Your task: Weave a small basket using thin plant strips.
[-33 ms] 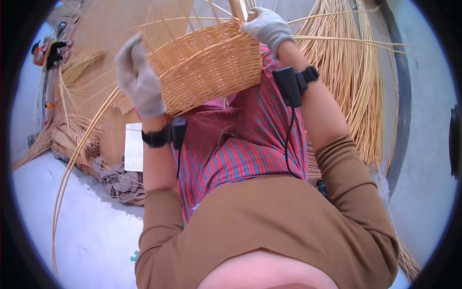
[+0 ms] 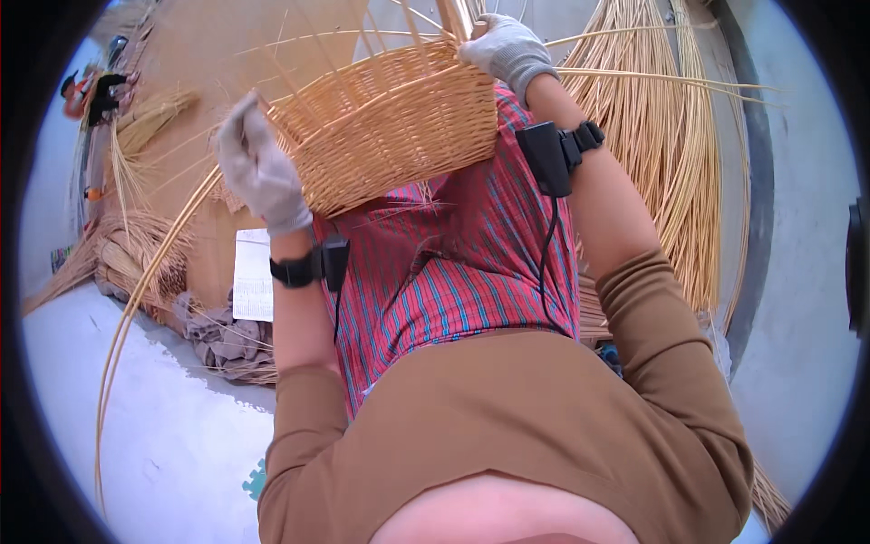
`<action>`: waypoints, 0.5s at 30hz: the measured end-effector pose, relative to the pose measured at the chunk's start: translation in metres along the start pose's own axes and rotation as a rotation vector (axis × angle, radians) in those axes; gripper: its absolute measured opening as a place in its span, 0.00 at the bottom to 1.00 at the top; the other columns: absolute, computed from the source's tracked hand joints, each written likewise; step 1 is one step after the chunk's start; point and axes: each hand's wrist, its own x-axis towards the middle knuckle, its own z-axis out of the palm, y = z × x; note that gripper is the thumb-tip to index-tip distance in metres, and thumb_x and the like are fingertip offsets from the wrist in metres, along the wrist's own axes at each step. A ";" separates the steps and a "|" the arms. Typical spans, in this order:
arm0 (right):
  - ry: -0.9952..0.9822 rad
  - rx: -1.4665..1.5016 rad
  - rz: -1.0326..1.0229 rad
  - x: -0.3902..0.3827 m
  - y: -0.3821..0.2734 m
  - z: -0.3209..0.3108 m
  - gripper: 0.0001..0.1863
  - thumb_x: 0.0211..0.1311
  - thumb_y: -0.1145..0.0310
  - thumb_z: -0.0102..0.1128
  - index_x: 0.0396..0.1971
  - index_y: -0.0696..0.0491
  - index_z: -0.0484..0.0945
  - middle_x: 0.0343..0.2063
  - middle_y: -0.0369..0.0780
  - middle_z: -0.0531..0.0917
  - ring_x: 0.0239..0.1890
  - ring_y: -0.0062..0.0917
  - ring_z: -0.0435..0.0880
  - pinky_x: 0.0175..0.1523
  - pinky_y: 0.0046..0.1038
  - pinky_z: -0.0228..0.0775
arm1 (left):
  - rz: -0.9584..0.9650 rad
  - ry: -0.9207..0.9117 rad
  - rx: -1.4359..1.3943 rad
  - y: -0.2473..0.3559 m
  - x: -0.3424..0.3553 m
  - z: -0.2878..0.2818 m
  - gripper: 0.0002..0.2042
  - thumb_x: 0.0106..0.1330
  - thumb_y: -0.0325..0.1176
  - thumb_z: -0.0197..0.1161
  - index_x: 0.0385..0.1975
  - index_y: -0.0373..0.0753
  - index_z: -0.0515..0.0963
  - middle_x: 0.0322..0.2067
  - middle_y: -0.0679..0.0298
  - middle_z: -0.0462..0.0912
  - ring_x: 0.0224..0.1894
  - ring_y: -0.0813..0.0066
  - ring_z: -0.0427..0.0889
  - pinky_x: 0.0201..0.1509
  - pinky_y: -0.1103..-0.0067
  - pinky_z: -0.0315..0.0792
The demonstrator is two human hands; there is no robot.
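A half-woven wicker basket (image 2: 399,127) leans over my lap, its thin upright stakes standing bare above the woven wall. My right hand (image 2: 509,53), in a grey glove, is closed at its far right corner, beside a thick wooden post (image 2: 449,16). My left hand (image 2: 260,170), also gloved, is at the basket's left end with fingers bent together. A pair of long canes (image 2: 168,240) curves up from the lower left and disappears behind this hand; its grip is hidden.
Bundles of long canes (image 2: 666,154) fan out on the right. Canes project rightward from the basket's corner. At left are a cane bundle (image 2: 149,245), a white paper (image 2: 254,276) and crumpled grey cloth (image 2: 227,340). Another person (image 2: 95,95) is at the far left.
My left hand has shifted slightly down and its fingers are bent more. The basket and my right hand have moved slightly to the right.
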 end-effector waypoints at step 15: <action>0.291 1.403 -0.205 -0.052 0.090 0.011 0.17 0.82 0.59 0.54 0.53 0.57 0.84 0.36 0.38 0.89 0.37 0.23 0.87 0.48 0.27 0.82 | -0.574 -0.344 -0.427 -0.118 -0.070 -0.086 0.20 0.78 0.29 0.62 0.66 0.34 0.71 0.56 0.60 0.79 0.59 0.71 0.77 0.68 0.75 0.69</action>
